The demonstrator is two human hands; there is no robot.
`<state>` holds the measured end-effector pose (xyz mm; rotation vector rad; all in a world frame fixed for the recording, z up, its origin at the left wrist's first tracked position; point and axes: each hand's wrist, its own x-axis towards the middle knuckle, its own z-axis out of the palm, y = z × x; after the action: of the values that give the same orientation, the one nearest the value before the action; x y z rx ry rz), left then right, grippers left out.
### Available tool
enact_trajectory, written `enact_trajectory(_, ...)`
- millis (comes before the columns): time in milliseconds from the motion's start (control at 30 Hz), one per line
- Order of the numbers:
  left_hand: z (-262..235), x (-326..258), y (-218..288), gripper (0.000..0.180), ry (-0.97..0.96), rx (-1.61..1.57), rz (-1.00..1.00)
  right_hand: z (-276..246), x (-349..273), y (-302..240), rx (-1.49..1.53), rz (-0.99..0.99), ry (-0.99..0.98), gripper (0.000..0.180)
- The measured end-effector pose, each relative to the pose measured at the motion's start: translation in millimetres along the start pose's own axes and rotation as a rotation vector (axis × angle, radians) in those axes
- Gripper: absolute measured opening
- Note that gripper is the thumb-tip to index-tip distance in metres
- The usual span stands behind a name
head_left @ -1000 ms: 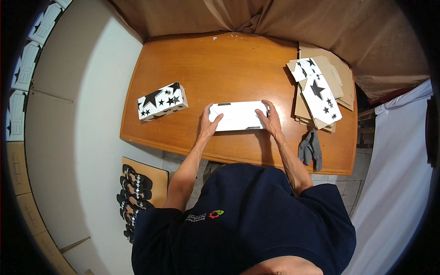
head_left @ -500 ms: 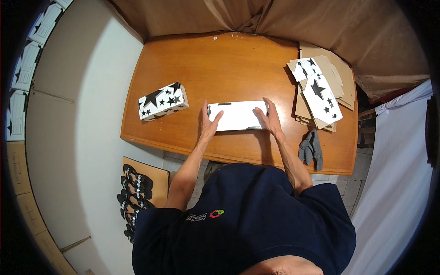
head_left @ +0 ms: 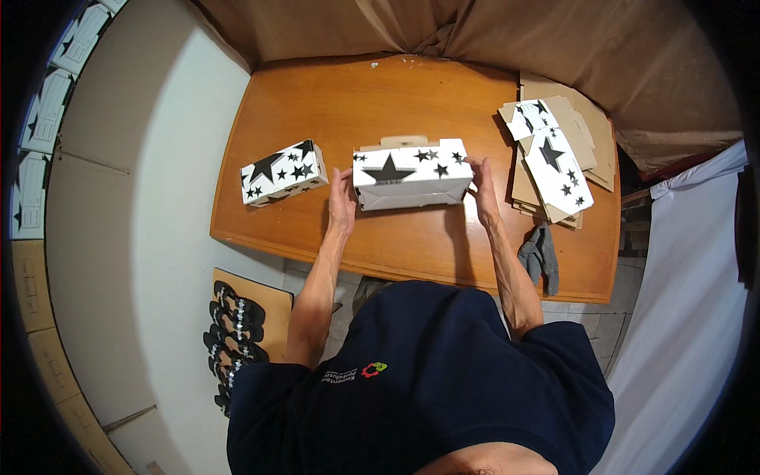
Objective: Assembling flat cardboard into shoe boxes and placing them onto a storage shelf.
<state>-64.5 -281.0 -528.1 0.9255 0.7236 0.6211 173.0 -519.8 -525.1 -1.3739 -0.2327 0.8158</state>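
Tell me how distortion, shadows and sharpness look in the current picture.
Head view: fisheye bending bows the front edge of the wooden table, corners go black; head view: a dark shadow lies on the table beside the right forearm, the white wall dims leftward; head view: the middle star-printed box looks slightly soft, possibly motion blur.

On the table (head_left: 332, 103) sits the middle box (head_left: 408, 174), left hand (head_left: 341, 207) by its left end, right hand (head_left: 486, 195) by its right! Out left of it, a second box (head_left: 283, 172); off right, stacked cardboard (head_left: 600, 168); in front and right, a cloth (head_left: 540, 255); in front and far left, sandals (head_left: 252, 314) on a board (head_left: 277, 305); behind it, a curtain (head_left: 340, 28).
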Motion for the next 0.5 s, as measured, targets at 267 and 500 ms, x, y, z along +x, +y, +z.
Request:
enact_trajectory(267,-27.4,-5.1,-28.8,0.025,0.113,-0.212,0.026,-20.3,2.0,48.8,0.213,0.062,0.219,0.055)
enact_trajectory(500,-47.2,-20.4,-51.7,0.037,0.084,0.139,0.001,-20.4,-11.4,58.2,-0.112,-0.080,0.095,0.030)
